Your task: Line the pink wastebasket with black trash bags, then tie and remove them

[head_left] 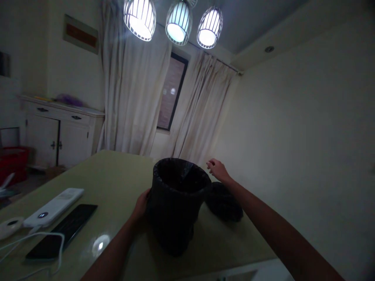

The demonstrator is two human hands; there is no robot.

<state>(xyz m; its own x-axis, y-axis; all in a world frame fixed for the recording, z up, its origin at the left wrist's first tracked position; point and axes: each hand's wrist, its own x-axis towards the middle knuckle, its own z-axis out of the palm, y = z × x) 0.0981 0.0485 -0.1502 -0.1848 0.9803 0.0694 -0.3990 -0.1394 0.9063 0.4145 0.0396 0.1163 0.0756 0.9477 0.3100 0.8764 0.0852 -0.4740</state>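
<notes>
Standing mouth-up on the pale green surface [123,173], directly before the wearer: one black bin [175,218], round-rimmed, dressed in a black plastic liner [191,177] that drapes over the rim and down the outside, presumably so the weight of the overhang holds it there. Left hand [143,203]: set against the bin's left wall below the rim, most likely to steady a light, hollow vessel; its fingers pass partly out of sight, so whether they clamp or merely rest cannot be told. Right hand [217,169]: raised just beside the far right of the rim, apparently clear of it, fingers loosely curled, no item discernible in them; whether the tips meet is too small to tell. Its height would give it access to the rim from above. One crumpled black bundle [224,203], seemingly of plastic, lying behind the bin to the right, partly hidden by the right forearm, near at hand yet outside the bin's footprint. Toward the left edge, well apart from the bin: one dark smartphone [63,230], lying flat; one white power bank [55,207] alongside; one looped white cable [62,246]; one round white item [11,228], identity uncertain.
</notes>
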